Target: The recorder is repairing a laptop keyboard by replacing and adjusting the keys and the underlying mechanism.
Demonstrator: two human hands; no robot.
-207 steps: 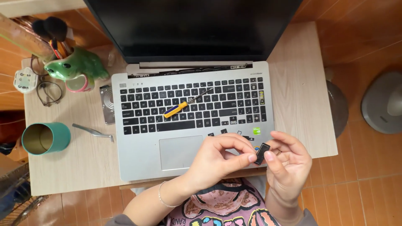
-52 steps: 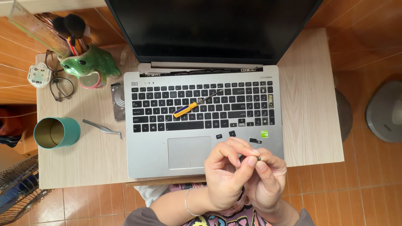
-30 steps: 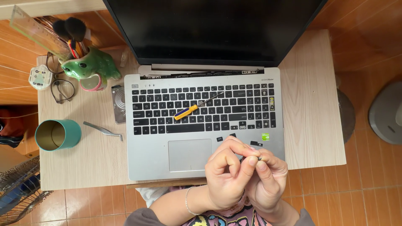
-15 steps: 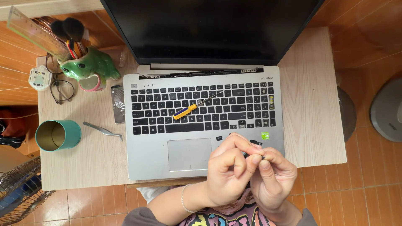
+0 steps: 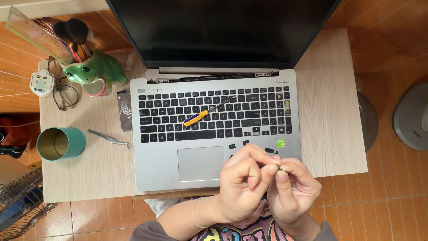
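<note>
My left hand point(image 5: 243, 180) and my right hand point(image 5: 292, 189) meet over the front right corner of a silver laptop point(image 5: 156, 160). Between their fingertips they pinch a small dark part point(image 5: 280, 168), mostly hidden by the fingers. Several loose black keycaps point(image 5: 232, 146) lie on the palm rest just above my hands. A yellow and blue screwdriver point(image 5: 201, 115) rests across the black keyboard point(image 5: 214, 114). The laptop's screen point(image 5: 223, 31) is dark.
On the wooden desk point(image 5: 330, 111) left of the laptop: metal tweezers point(image 5: 108, 139), a teal cup point(image 5: 61, 143), a hard drive point(image 5: 124, 110), glasses point(image 5: 65, 95), a green frog-shaped holder point(image 5: 93, 67) with brushes and a ruler. A wire basket point(image 5: 20, 205) stands on the tiled floor.
Both hands have stayed together at the laptop's front right corner, shifting slightly; the fingers keep working the small part. The view has drifted a little.
</note>
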